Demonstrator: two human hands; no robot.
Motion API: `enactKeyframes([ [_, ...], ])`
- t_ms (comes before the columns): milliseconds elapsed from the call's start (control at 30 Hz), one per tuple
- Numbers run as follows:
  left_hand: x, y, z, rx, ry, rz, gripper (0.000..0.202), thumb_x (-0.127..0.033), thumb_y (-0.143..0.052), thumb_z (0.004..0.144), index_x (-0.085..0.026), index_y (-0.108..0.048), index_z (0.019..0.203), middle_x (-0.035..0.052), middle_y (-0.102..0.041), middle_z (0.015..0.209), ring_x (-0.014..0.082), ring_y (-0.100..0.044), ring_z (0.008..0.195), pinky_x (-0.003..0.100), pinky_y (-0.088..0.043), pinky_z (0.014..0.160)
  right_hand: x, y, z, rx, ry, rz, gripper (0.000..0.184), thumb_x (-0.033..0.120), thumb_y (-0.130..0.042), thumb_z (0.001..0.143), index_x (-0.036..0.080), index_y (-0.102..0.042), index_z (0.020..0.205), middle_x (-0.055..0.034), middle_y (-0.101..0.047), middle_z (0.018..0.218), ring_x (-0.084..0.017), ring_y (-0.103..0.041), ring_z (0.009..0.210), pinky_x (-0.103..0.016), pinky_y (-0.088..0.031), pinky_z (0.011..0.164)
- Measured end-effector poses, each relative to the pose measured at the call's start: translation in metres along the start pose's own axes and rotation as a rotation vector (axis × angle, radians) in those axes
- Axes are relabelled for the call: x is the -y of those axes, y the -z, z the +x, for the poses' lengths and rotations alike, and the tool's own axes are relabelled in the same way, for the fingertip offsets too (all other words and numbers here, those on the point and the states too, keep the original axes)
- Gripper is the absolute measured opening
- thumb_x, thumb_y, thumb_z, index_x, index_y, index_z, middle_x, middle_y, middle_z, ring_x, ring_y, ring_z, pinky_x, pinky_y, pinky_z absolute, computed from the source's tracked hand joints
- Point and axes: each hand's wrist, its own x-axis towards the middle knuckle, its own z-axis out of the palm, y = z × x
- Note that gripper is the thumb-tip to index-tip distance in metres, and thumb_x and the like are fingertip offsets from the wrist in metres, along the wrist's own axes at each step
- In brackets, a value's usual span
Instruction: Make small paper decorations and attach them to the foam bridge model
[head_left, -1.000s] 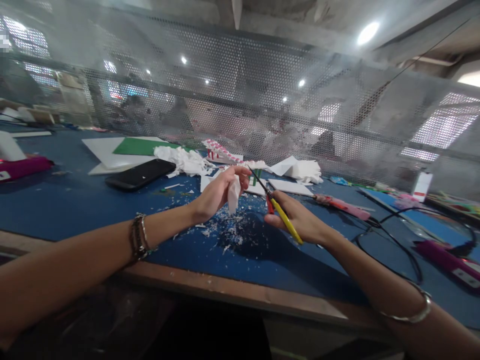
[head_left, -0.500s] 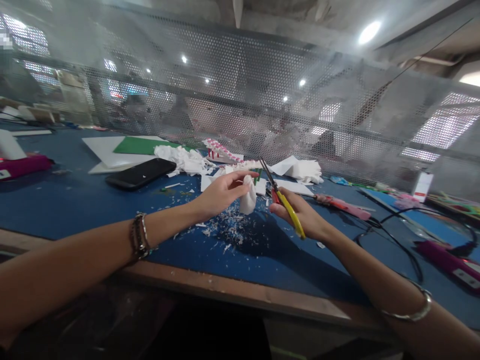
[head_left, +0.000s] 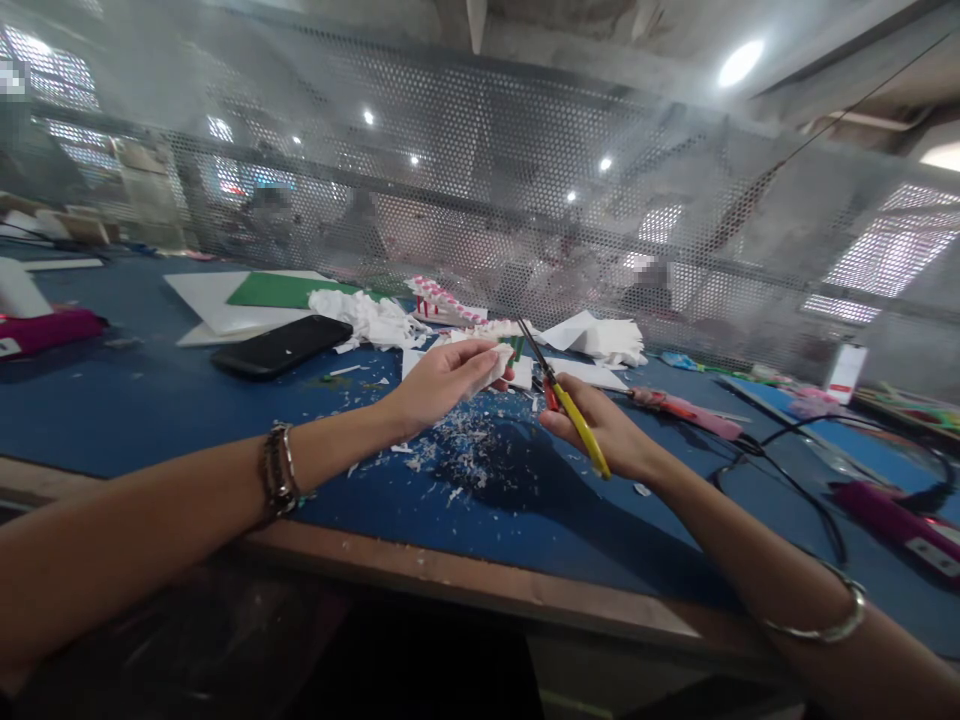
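Note:
Between the thumb and fingers of my left hand (head_left: 452, 377) is a small folded piece of white paper (head_left: 498, 366), partly hidden by the fingers. My right hand (head_left: 600, 425) grips a pair of scissors (head_left: 576, 415) with yellow and red handles, their dark blades pointing up and away, just right of the paper and apart from it. White paper scraps (head_left: 471, 450) lie scattered on the blue tabletop (head_left: 315, 530) below both hands. Behind them stand small pieces with pink-and-white tops (head_left: 442, 298) on red and green legs.
A black phone (head_left: 283, 347) lies left of the hands, near a green sheet (head_left: 274, 291) and crumpled white paper (head_left: 371, 318). More white paper (head_left: 600, 340) sits behind the scissors. To the right are a pink-handled tool (head_left: 690, 412), a black cable (head_left: 814, 500) and a magenta block (head_left: 896, 525).
The white paper has turned from hanging below my left fingers to lying within them, and those fingers have closed around it. My right hand with the scissors stays almost still.

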Motion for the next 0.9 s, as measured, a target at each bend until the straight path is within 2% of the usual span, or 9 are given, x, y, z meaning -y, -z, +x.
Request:
enactKeyframes([
  [67, 0.000, 0.000, 0.000, 0.040, 0.027, -0.080, 0.016, -0.027, -0.044, 0.079, -0.015, -0.054, 0.075, -0.0007, -0.054, 0.066, 0.0064, -0.049, 0.055, 0.020, -0.038, 0.057, 0.000, 0.000, 0.000, -0.009, -0.004, -0.006, 0.036, 0.051, -0.045, 0.068, 0.018, -0.039, 0.080, -0.0031, -0.047, 0.072, -0.017, -0.046, 0.066, -0.031, -0.038, 0.061],
  [200, -0.004, -0.001, -0.001, 0.180, 0.100, -0.262, 0.022, -0.028, -0.041, 0.080, -0.014, -0.056, 0.075, -0.0029, -0.041, 0.054, 0.0037, -0.028, 0.040, 0.020, -0.025, 0.043, -0.002, 0.000, 0.000, -0.020, 0.009, -0.012, 0.035, 0.052, -0.045, 0.069, 0.019, -0.037, 0.077, -0.0016, -0.045, 0.070, -0.015, -0.044, 0.064, -0.031, -0.038, 0.060],
  [333, -0.008, 0.001, -0.002, 0.327, 0.202, -0.402, 0.020, -0.032, -0.040, 0.075, -0.016, -0.051, 0.069, -0.0048, -0.028, 0.049, 0.0063, -0.017, 0.040, 0.022, -0.018, 0.041, -0.001, 0.001, 0.000, -0.019, 0.014, -0.051, 0.034, 0.052, -0.044, 0.070, 0.019, -0.035, 0.073, -0.0003, -0.042, 0.068, -0.014, -0.041, 0.061, -0.030, -0.037, 0.058],
  [500, -0.013, 0.005, -0.005, 0.458, 0.231, -0.485, 0.010, -0.027, -0.045, 0.062, -0.020, -0.038, 0.061, -0.0064, -0.022, 0.046, 0.0072, -0.014, 0.039, 0.023, -0.016, 0.042, 0.000, 0.001, 0.000, -0.014, 0.015, -0.069, 0.032, 0.050, -0.043, 0.070, 0.019, -0.035, 0.074, 0.0000, -0.041, 0.068, -0.014, -0.040, 0.061, -0.030, -0.036, 0.059],
  [700, -0.012, 0.005, -0.004, 0.487, 0.218, -0.513, 0.010, -0.023, -0.040, 0.066, -0.019, -0.041, 0.057, -0.0052, -0.025, 0.042, 0.0086, -0.018, 0.039, 0.024, -0.020, 0.044, -0.001, 0.001, -0.002, -0.033, 0.070, -0.089, 0.031, 0.048, -0.044, 0.071, 0.018, -0.036, 0.077, -0.0014, -0.041, 0.071, -0.015, -0.041, 0.065, -0.032, -0.037, 0.062],
  [900, -0.012, 0.004, -0.003, 0.363, 0.167, -0.534, 0.023, -0.017, -0.035, 0.077, -0.016, -0.042, 0.055, -0.0045, -0.026, 0.044, 0.0081, -0.016, 0.041, 0.022, -0.022, 0.045, 0.004, -0.002, -0.008, -0.024, 0.224, -0.142, 0.036, 0.050, -0.051, 0.068, 0.020, -0.034, 0.078, -0.0032, -0.044, 0.080, -0.016, -0.044, 0.070, -0.032, -0.040, 0.064],
])
